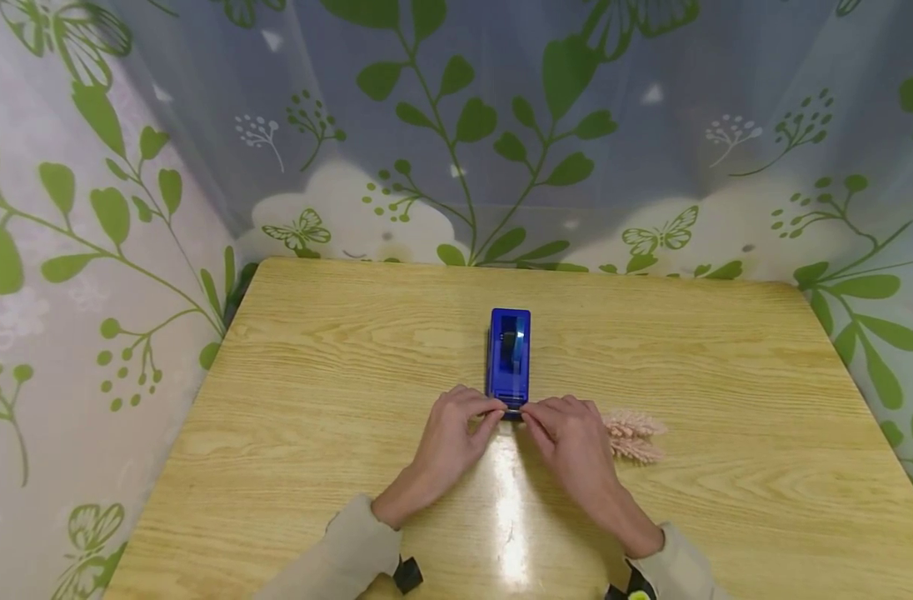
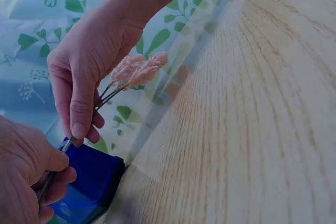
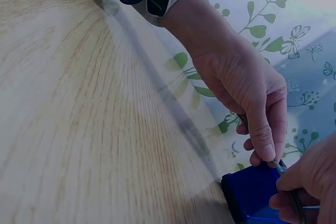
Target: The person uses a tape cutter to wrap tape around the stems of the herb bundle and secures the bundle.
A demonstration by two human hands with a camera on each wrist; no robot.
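Note:
A blue tape dispenser [image 1: 510, 387] stands on the table with a roll of tape [image 1: 518, 340] inside it. My left hand [image 1: 449, 435] and right hand [image 1: 573, 438] meet at its near end. Between thumb and fingers, each hand pinches the thin dark stems [image 2: 108, 97] of a bunch of pink dried-looking flowers [image 1: 635, 437], held crosswise over the dispenser's front edge. The flower heads stick out to the right, past my right hand. Whether tape touches the stems is hidden by my fingertips.
The wood-grain table [image 1: 321, 358] reaches back to a curtain [image 1: 396, 192] printed with green leaves and butterflies. More of this patterned cloth hangs on the left and right sides. A black wrist device [image 1: 407, 575] sits by the left sleeve.

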